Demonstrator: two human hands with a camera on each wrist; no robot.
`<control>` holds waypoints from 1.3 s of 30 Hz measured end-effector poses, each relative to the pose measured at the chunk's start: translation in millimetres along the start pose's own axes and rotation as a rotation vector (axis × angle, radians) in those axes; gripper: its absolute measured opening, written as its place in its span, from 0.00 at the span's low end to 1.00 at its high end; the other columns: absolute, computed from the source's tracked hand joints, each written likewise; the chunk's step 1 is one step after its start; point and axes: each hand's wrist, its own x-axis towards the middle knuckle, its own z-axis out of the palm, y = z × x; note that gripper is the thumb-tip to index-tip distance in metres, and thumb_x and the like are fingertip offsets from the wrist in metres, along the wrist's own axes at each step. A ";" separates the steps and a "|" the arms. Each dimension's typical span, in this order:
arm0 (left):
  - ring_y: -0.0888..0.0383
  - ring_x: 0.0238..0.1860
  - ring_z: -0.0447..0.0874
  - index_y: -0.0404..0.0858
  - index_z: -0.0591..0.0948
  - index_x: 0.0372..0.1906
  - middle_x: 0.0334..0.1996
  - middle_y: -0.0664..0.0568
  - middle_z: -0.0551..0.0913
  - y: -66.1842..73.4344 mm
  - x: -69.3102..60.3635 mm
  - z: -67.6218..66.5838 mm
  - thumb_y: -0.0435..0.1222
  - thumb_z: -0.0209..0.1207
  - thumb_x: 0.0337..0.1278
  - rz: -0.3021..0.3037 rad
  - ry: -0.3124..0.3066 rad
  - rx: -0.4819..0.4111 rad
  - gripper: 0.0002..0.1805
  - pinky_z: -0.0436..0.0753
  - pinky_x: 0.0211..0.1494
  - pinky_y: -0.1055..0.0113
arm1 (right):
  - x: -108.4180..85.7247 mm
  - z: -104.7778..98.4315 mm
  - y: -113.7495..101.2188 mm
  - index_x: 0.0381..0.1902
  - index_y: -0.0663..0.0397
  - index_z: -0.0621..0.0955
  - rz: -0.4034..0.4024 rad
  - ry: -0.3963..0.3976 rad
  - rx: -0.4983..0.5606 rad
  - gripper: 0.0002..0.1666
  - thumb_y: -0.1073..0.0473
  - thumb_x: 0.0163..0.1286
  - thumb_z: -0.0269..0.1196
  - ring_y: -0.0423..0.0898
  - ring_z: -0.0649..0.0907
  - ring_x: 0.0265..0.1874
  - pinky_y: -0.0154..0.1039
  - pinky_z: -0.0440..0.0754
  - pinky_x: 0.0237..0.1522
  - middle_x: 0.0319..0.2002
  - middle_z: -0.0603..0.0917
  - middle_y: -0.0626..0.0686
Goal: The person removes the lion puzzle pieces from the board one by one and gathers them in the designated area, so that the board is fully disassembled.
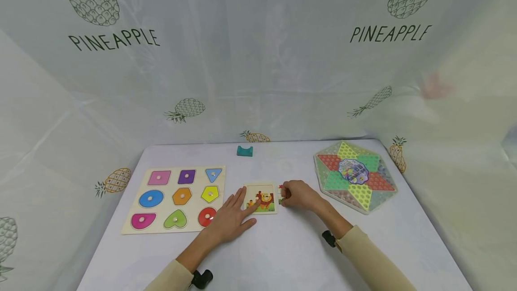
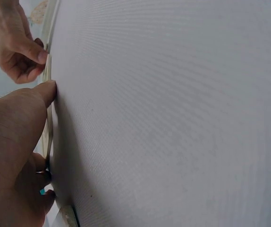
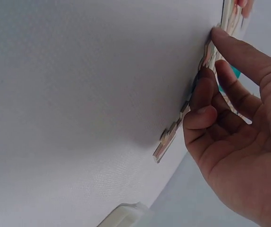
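A small square picture puzzle point(image 1: 265, 199) with a cartoon lion lies near the middle of the table. My left hand point(image 1: 231, 219), fingers spread, rests on its left part, the index fingertip over the picture. Just right of the puzzle, my right hand point(image 1: 300, 195) pinches a narrow jigsaw piece point(image 1: 280, 195) printed in green and red; its fingers cover part of it. From the right wrist view, the piece point(image 3: 166, 142) appears edge-on, its outline wavy, below the curled fingers. The left wrist view catches the puzzle's edge point(image 2: 49, 127) along the left thumb.
A wooden shape board point(image 1: 161, 178) with coloured knobbed shapes lies on the left, its right side close to my left hand. A hexagonal star-patterned game board point(image 1: 335, 194) sits at the back right. A small teal curved block point(image 1: 244, 151) stands near the table's far edge.
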 end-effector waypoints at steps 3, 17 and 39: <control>0.41 0.80 0.46 0.60 0.62 0.78 0.80 0.37 0.49 0.1 0.4 0.3 0.59 0.49 0.72 -0.001 -0.005 0.001 0.33 0.59 0.77 0.44 | 0.2 0.0 0.0 0.31 0.53 0.78 0.000 0.005 0.002 0.15 0.60 0.57 0.77 0.41 0.74 0.27 0.35 0.71 0.28 0.25 0.76 0.46; 0.42 0.80 0.45 0.61 0.61 0.78 0.80 0.38 0.48 -0.6 1.6 2.0 0.61 0.48 0.72 -0.008 -0.016 0.016 0.33 0.57 0.78 0.44 | 0.0 -0.7 -0.4 0.31 0.52 0.79 0.003 0.029 -0.001 0.14 0.60 0.57 0.76 0.41 0.74 0.27 0.35 0.71 0.28 0.25 0.76 0.45; 0.45 0.81 0.41 0.59 0.60 0.79 0.81 0.44 0.47 5.9 11.1 1.8 0.62 0.47 0.71 0.046 0.007 0.018 0.35 0.50 0.80 0.44 | 31.5 10.7 -39.0 0.47 0.56 0.86 -0.020 -0.042 0.085 0.10 0.60 0.72 0.63 0.40 0.79 0.29 0.34 0.80 0.32 0.33 0.83 0.45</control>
